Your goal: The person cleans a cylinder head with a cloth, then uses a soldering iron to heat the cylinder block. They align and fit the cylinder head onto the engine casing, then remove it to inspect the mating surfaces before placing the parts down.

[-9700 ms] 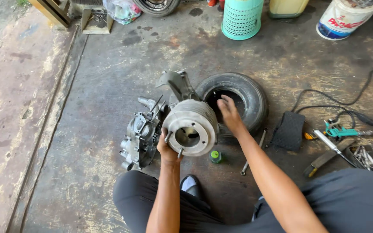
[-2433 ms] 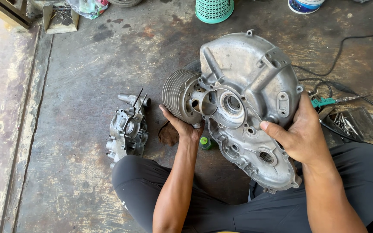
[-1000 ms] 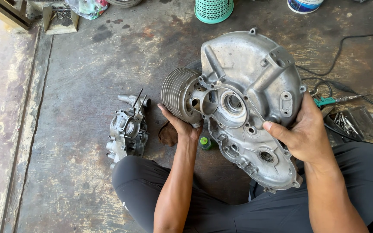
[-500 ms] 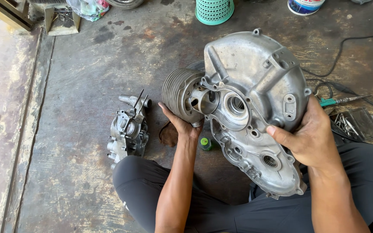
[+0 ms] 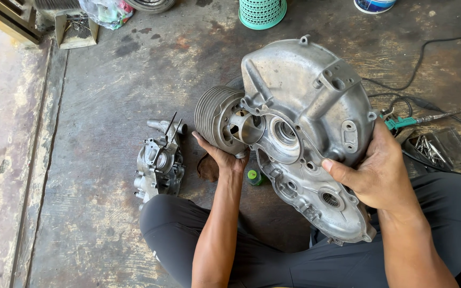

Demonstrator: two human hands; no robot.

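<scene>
The concrete floor (image 5: 108, 106) carried everything, stained and grey, with a paler strip running down its left edge. Largest above it was the aluminium engine casing (image 5: 316, 133), held up off the floor over the person's crossed legs in dark trousers. Its long axis ran from the upper middle of the view down toward the lower right, the broad rounded end pointing to the far edge of the floor and the narrower end toward the right knee; its open inner face, with bearing bores, was turned toward the camera. A finned cylinder (image 5: 214, 120) stuck out of the casing's left side, pointing left.

The right hand (image 5: 374, 170) gripped the casing's right edge, thumb across the inner face and fingers wrapped behind. The left hand (image 5: 222, 154) cupped the cylinder from below, fingers curled around its fins.

On the floor just left of the left arm lay a smaller casing half (image 5: 158, 165). Near the far edge stood a green basket (image 5: 262, 12). At the right edge lay a tray of bolts (image 5: 436, 149) and a teal-handled tool (image 5: 401, 121). A small green cap (image 5: 253, 176) sat beneath the casing.
</scene>
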